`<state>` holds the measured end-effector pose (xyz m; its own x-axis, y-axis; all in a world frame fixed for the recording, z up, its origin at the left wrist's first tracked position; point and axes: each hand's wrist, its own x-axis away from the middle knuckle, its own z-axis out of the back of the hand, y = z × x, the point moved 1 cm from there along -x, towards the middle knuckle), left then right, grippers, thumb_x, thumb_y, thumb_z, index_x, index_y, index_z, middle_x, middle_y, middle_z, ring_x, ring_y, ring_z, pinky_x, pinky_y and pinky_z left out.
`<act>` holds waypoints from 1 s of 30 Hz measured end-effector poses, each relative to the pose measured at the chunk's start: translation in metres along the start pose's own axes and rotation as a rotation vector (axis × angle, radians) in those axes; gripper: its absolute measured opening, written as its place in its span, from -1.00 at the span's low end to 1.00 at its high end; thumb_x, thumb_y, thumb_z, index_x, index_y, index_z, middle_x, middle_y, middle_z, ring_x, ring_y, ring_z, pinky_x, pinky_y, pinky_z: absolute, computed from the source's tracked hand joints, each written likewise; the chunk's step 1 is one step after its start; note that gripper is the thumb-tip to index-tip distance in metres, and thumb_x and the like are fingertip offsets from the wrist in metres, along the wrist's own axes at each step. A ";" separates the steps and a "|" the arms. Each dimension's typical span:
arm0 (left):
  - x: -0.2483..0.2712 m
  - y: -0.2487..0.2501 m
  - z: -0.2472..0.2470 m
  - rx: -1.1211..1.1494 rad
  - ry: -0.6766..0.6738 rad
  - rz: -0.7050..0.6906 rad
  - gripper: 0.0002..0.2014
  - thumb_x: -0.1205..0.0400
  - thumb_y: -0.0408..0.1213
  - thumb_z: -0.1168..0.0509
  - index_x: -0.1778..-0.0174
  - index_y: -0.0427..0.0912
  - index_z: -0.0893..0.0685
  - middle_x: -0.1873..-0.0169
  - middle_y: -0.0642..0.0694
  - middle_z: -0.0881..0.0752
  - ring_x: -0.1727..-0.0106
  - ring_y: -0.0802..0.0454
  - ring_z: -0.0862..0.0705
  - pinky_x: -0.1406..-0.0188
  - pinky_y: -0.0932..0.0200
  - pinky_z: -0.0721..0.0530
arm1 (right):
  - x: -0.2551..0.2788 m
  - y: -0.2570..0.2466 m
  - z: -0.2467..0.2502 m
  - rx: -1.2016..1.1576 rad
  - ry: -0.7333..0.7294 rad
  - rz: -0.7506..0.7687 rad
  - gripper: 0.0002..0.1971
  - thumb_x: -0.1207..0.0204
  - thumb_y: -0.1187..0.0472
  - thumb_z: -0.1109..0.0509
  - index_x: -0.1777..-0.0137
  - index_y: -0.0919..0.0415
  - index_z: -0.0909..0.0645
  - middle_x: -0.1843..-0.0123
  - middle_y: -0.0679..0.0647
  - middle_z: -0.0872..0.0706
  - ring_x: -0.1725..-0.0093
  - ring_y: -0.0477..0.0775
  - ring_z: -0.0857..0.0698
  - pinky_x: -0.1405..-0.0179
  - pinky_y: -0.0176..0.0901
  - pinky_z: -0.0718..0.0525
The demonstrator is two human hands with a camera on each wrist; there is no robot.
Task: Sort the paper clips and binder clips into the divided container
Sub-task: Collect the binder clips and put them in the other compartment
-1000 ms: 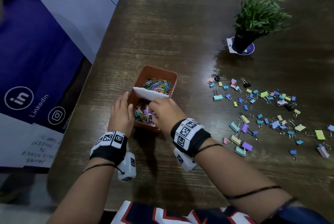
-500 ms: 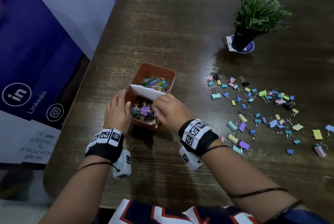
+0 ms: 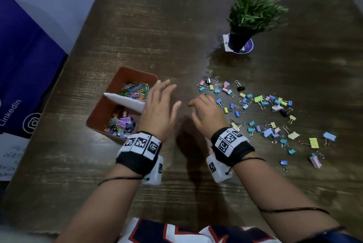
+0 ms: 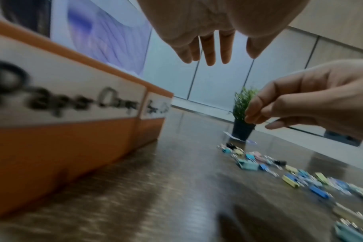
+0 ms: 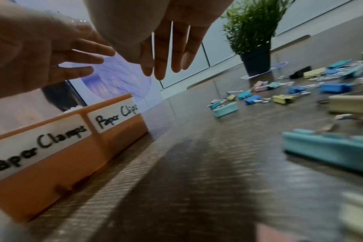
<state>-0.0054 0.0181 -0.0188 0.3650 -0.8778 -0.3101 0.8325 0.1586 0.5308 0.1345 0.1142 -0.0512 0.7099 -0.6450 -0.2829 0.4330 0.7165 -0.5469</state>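
Observation:
The orange divided container (image 3: pixel 109 105) stands at the left, split by a white paper divider (image 3: pixel 125 102). Coloured paper clips (image 3: pixel 135 90) fill its far compartment and binder clips (image 3: pixel 122 126) lie in the near one. Many pastel binder clips (image 3: pixel 265 117) are scattered over the table to the right. My left hand (image 3: pixel 167 95) hovers just right of the container, fingers spread and empty. My right hand (image 3: pixel 196 105) hangs beside it, at the left edge of the scattered clips, fingers loosely bent and holding nothing. The right wrist view shows the container's labels (image 5: pixel 58 134) "Paper Clamps" and "Paper Clips".
A potted green plant (image 3: pixel 253 13) stands on a round coaster at the back right of the dark wooden table (image 3: pixel 176 27). A blue banner (image 3: pixel 23 62) and a handwritten sheet lie off the table's left edge. Bare wood lies between the hands and the front edge.
Both hands have left the container and moved right. The left hand went from the container's left side to its right side; the right hand let go of the divider and now nears the scattered clips.

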 end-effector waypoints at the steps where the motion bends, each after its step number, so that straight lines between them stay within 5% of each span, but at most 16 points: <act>1: -0.004 0.007 -0.012 0.001 -0.027 -0.011 -0.52 -0.67 -0.06 -0.07 -0.46 -0.22 -0.49 -0.47 -0.18 -0.45 -0.55 -0.14 -0.29 -0.58 0.07 -0.15 | 0.003 0.008 0.004 0.016 0.000 -0.027 -0.74 -0.46 0.21 -0.11 0.06 0.22 -0.63 0.10 0.06 -0.64 0.04 0.11 -0.54 0.08 -0.01 -0.60; 6: -0.029 0.028 -0.078 -0.068 -0.366 0.027 -0.48 -0.66 -0.34 -0.14 -0.58 -0.09 -0.33 -0.56 -0.07 -0.30 -0.55 -0.11 -0.20 -0.50 -0.01 -0.28 | 0.023 0.048 0.021 0.074 -0.039 -0.171 -0.73 -0.41 0.21 -0.09 0.08 0.22 -0.62 0.10 0.08 -0.65 0.03 0.17 -0.52 0.12 0.00 -0.56; 11: -0.048 0.035 -0.123 -0.187 -0.653 -0.033 -0.36 -0.65 -0.47 -0.15 -0.62 0.11 -0.25 -0.48 -0.04 -0.35 -0.41 -0.13 -0.34 -0.31 -0.04 -0.49 | 0.030 0.080 0.040 0.121 -0.066 -0.260 -0.81 -0.40 0.41 -0.30 0.03 0.23 -0.62 0.06 0.08 -0.62 -0.03 0.16 -0.52 0.09 0.10 -0.61; 16: -0.050 0.026 -0.124 -0.190 -0.660 -0.022 -0.57 -0.70 -0.36 -0.18 -0.48 0.04 -0.52 -0.26 -0.14 -0.48 -0.26 -0.15 -0.48 -0.22 -0.03 -0.54 | 0.006 0.096 0.047 0.089 -0.097 -0.317 -0.77 -0.50 0.36 -0.28 -0.13 0.29 -0.62 -0.12 0.15 -0.64 -0.17 0.18 -0.55 -0.06 0.01 -0.58; 22: -0.035 0.009 -0.104 -0.159 -0.660 0.136 -0.55 -0.62 -0.31 -0.33 -0.44 0.00 -0.53 -0.22 -0.14 -0.44 -0.21 -0.14 -0.57 -0.15 -0.04 -0.60 | -0.040 0.091 0.013 -0.013 -0.127 -0.303 -0.71 -0.53 0.30 -0.33 -0.25 0.31 -0.61 -0.21 0.20 -0.63 -0.22 0.23 -0.60 -0.23 0.06 -0.57; 30: -0.019 -0.004 -0.086 -0.213 -0.659 0.127 -0.56 -0.63 -0.27 -0.33 -0.44 0.00 -0.50 -0.24 -0.04 -0.48 -0.29 -0.04 -0.52 -0.11 0.02 -0.58 | -0.077 0.080 -0.026 0.153 -0.331 -0.390 -0.47 -0.61 0.20 -0.30 -0.58 0.08 -0.33 -0.60 0.05 -0.29 -0.53 0.22 -0.22 -0.45 0.08 -0.40</act>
<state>0.0201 0.0731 -0.0829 0.1917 -0.9271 0.3220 0.8883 0.3034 0.3448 0.1000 0.2145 -0.0941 0.6068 -0.7706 0.1950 0.7581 0.4873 -0.4333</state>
